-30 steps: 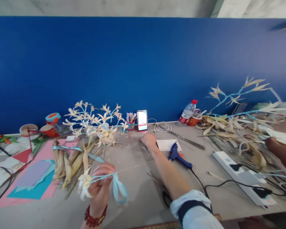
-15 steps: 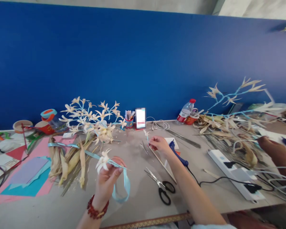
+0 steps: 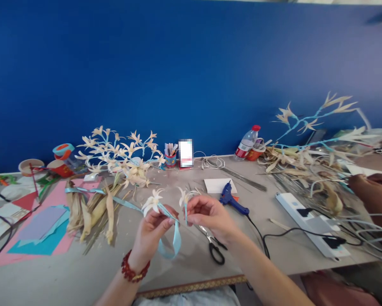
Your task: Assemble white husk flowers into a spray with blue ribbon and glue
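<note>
My left hand [image 3: 157, 225] pinches the light-blue wrapped stem of a pale husk flower [image 3: 153, 202]. From that stem a light-blue ribbon [image 3: 175, 244] loops down below the fingers, and a stretch of it also runs left to the bundle of dried husks [image 3: 89, 212]. Close beside it, my right hand [image 3: 208, 214] is closed on a smaller husk flower [image 3: 184, 197] with a short blue stem. The two stems are near each other; whether they touch I cannot tell. Scissors [image 3: 216, 254] lie under and behind my right hand, their blades partly covered.
A blue glue gun [image 3: 231, 199] rests by a white card [image 3: 211, 185]. To the right are a power strip [image 3: 308, 225], cables and a husk pile. Finished husk flowers [image 3: 127, 157] stand at back left. A bottle [image 3: 247, 143] stands behind. Another person's hand [image 3: 363, 191] works at far right.
My right hand has come back toward me and left, bringing the small flower next to my left hand. My left hand has shifted slightly right, still holding its flower.
</note>
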The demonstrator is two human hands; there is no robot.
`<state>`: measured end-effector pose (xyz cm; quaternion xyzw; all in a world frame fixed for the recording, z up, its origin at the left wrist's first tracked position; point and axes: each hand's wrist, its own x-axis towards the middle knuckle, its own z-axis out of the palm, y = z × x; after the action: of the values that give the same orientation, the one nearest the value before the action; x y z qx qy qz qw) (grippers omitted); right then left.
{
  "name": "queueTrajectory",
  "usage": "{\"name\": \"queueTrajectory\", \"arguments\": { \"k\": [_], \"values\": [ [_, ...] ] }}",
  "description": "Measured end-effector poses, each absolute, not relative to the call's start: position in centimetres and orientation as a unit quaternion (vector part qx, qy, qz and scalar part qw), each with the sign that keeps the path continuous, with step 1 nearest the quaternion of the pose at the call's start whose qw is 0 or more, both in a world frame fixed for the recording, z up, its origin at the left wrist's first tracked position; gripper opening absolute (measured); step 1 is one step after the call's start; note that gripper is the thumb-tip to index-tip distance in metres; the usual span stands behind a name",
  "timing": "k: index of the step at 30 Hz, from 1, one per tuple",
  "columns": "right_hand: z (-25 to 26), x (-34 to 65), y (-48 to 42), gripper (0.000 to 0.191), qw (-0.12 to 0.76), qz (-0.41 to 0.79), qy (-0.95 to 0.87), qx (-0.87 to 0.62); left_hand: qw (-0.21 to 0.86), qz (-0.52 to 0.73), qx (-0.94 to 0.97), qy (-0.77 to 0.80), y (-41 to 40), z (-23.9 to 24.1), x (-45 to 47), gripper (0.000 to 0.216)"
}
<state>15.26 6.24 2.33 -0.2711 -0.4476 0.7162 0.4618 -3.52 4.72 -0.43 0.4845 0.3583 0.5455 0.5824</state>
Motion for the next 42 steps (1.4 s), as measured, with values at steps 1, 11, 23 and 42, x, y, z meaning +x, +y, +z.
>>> {"name": "queueTrajectory", "arguments": {
  "k": [1, 11, 23, 42],
  "values": [
    [2.3, 15.1, 6.2, 0.022, 0.460, 0.717, -0.449, -0.269, 0.587, 0.544, 0.480, 0.359, 4.7, -0.4, -3.5, 0.011],
    [2.6, 14.6, 6.5, 0.021, 0.420, 0.720, -0.477, -0.279, 0.610, 0.524, 0.468, 0.365, 4.6, -0.8, -3.3, 0.018],
    [2.5, 14.2, 6.2, 0.021, 0.417, 0.662, -0.554, -0.284, 0.650, 0.532, 0.406, 0.359, 4.4, -0.9, -3.3, 0.024],
    [3.1, 13.2, 5.6, 0.020, 0.448, 0.626, -0.571, -0.285, 0.674, 0.554, 0.361, 0.330, 4.1, -0.1, -3.4, 0.024]
  ]
}}
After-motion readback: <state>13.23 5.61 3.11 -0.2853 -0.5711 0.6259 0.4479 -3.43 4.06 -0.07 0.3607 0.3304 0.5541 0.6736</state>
